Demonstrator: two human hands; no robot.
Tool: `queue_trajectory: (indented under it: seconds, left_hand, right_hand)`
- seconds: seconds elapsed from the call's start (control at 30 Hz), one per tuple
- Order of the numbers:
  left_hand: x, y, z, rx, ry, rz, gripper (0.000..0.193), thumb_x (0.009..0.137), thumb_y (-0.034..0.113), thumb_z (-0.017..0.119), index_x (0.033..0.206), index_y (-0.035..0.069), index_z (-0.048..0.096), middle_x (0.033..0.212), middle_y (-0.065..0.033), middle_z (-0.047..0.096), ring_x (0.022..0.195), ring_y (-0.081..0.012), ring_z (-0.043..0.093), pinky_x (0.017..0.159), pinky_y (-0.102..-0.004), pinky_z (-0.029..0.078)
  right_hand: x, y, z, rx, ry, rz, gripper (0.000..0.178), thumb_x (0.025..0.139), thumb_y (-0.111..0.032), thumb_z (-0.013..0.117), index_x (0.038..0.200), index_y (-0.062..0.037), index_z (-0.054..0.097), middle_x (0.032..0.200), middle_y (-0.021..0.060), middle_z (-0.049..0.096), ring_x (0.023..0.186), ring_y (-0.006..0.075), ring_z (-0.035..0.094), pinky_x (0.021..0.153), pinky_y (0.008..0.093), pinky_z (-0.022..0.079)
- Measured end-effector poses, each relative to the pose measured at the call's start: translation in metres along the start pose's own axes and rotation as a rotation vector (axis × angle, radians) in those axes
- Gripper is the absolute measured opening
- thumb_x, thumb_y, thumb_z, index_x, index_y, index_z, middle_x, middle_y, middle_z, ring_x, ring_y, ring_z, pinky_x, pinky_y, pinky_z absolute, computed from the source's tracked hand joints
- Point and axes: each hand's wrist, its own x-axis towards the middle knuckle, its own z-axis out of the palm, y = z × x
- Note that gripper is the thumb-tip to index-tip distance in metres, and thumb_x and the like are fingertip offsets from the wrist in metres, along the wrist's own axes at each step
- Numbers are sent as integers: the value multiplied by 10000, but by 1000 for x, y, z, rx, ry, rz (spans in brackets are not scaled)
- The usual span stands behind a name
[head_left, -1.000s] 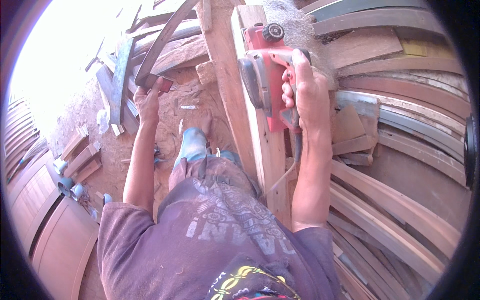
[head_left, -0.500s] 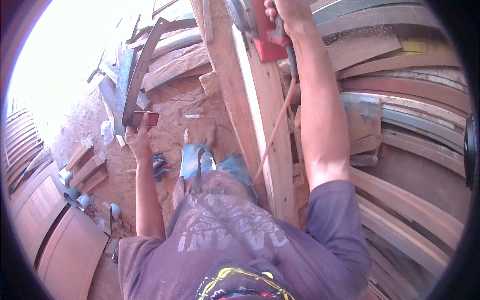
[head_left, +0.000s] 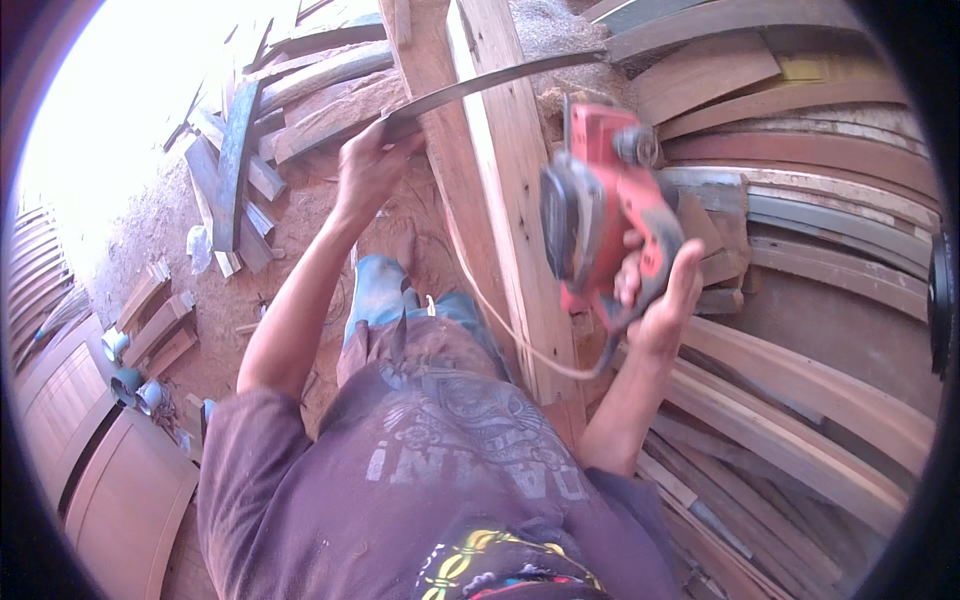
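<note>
My left hand is closed around the near end of a try square, its fingers blurred. The square's long dark blade reaches right, across the far part of a pale wooden beam; whether it touches the wood I cannot tell. To the right of the beam, my right hand grips the rear handle of a red and black electric planer. The planer is held up and tilted, with some motion blur. Its cord loops from the handle across the beam.
A wider plank runs along the beam's left side. Stacked boards fill the right, and offcuts lie at the far left. Panels and small blue cups are at the near left. Shavings lie beyond the beam.
My right hand has drawn the planer back toward me from the far end. My left hand has swung the try square rightward, from over the offcuts to across the beam.
</note>
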Motion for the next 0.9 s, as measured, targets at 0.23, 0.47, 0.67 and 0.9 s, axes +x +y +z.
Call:
queue_trajectory:
  seconds: [0.23,0.47,0.67,0.9]
  left_hand:
    - [46,2,55,110,-189,80,292,945,176,772,1212,59,762,1048,-79,814,950,-149,749,865,-339,565]
    - [61,-15,59,80,-198,70,299,943,230,781,1225,133,769,1038,-68,811,931,-164,746,902,-346,558]
    - [84,-3,54,46,-197,91,286,924,198,802,1196,113,779,1055,-53,809,935,-163,745,918,-333,559]
    - [171,-10,32,272,-112,151,345,897,270,831,1189,94,778,1037,-90,802,977,-174,733,890,-378,567]
  right_hand:
    - [-128,20,-63,-133,201,112,766,1037,-687,510,1120,61,656,662,20,529,546,90,477,504,253,364]
    - [-166,28,-74,-112,178,189,767,1015,-675,572,1128,78,660,685,8,535,563,89,487,487,247,348]
    - [-176,27,-64,-98,72,207,746,1004,-660,609,1092,77,682,706,3,542,580,84,503,502,251,355]
    - [-201,25,-62,-171,31,443,511,1048,-442,618,975,57,703,683,-5,579,590,78,527,534,259,392]
